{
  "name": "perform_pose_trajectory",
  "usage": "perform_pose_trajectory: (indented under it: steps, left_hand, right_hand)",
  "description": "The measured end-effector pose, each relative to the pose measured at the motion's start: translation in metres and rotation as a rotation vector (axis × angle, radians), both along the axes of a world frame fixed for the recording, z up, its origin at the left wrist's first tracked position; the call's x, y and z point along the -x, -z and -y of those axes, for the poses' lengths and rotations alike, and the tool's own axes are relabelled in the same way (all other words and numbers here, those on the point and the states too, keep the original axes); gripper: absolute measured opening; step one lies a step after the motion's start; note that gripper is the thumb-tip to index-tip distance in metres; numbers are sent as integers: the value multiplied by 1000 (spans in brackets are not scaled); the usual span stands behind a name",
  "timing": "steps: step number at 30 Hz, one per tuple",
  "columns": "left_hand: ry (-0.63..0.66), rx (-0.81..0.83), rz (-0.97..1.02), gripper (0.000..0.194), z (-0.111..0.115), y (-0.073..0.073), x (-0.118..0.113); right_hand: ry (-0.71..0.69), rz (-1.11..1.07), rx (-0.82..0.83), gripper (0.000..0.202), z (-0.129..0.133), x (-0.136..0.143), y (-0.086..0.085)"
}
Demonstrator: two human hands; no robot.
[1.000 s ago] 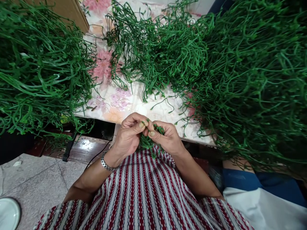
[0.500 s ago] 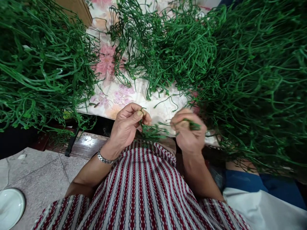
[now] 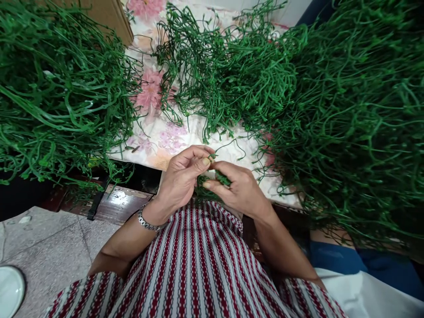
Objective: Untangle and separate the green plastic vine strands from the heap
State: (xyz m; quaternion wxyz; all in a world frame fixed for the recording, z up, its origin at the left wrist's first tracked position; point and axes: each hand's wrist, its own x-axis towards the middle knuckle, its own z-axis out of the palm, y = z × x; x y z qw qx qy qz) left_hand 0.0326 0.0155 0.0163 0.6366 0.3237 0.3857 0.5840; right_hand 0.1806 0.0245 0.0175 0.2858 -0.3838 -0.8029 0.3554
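Pinching a thin green stem [image 3: 212,156] between thumb and forefinger, the left hand [image 3: 180,179] meets the right hand [image 3: 244,190] just over the person's lap, close to the table edge. I'd call it close fingertip work on one small piece. The right forefinger reaches up to the left thumb, while the right thumb stands apart from it, lower down. A small tuft of greens [image 3: 223,178] shows in the hollow of that hand; whether the hidden fingers are clamped on it, I can't tell. More green hangs below the two hands, partly covered by them. To my eye, handling anything so slender calls for a light pinch and both hands close together, as a loose end could easily snag.

Past the fingers, a table covered with a flowered cloth [image 3: 195,128] carries a middle heap of curly stems [image 3: 232,84], with a few strays near its front. A big tangled pile [image 3: 59,97] rises on the left, and a bigger one [image 3: 357,119] on the right. Behind the left pile stands a brown box [image 3: 122,26]. Down on the speckled floor [image 3: 49,243] there's a white dish [image 3: 9,289], partly out of view.
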Motion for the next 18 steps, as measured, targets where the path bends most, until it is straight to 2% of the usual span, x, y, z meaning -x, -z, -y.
perform_pose_trajectory:
  steps: [3, 7, 12, 18]
  left_hand:
    - [3, -36, -25, 8, 0, 2, 2]
    - [-35, -74, -110, 30, 8, 9, 10]
    - [114, -30, -335, 13, 17, 17, 15]
    - [77, 40, -164, 11, 14, 14, 15]
  right_hand:
    - [-16, 16, 2, 7, 0, 4, 8]
    - [121, -136, 15, 8, 2, -1, 14]
    - [100, -269, 75, 8, 4, -4, 15]
    - [36, -206, 35, 12, 2, -3, 11]
